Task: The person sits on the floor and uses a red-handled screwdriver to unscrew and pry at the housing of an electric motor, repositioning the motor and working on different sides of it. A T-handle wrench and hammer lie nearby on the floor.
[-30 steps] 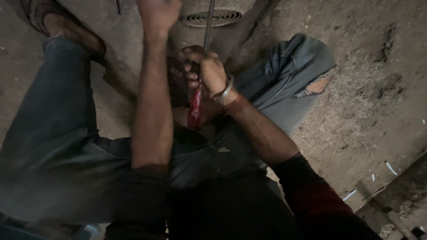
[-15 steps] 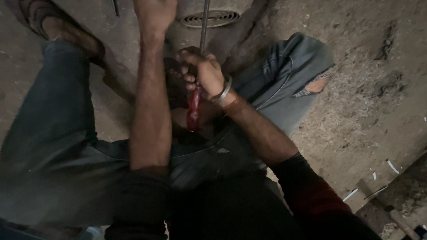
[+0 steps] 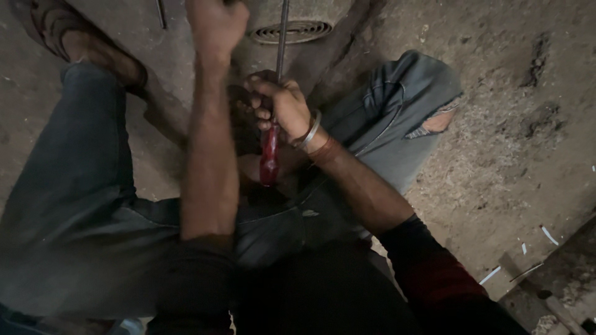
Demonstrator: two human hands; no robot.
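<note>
My right hand (image 3: pixel 279 102) grips a long screwdriver with a red handle (image 3: pixel 269 158); its thin metal shaft (image 3: pixel 282 37) runs up toward a round slotted metal grille (image 3: pixel 292 30) at the top. A metal bangle sits on that wrist. My left hand (image 3: pixel 214 25) is raised at the top edge with the fingers closed; what it holds, if anything, is cut off by the frame. I sit on the ground in blue jeans (image 3: pixel 81 205), knees spread, the right knee torn (image 3: pixel 437 121).
Dusty concrete ground (image 3: pixel 515 167) lies around me. My sandalled foot (image 3: pixel 59 31) is at the top left. Small white scraps (image 3: pixel 549 236) and dark debris lie at the lower right. A thin metal rod (image 3: pixel 161 12) sticks out at the top.
My left hand has shifted slightly at the top edge. The right hand keeps its grip on the screwdriver in about the same place.
</note>
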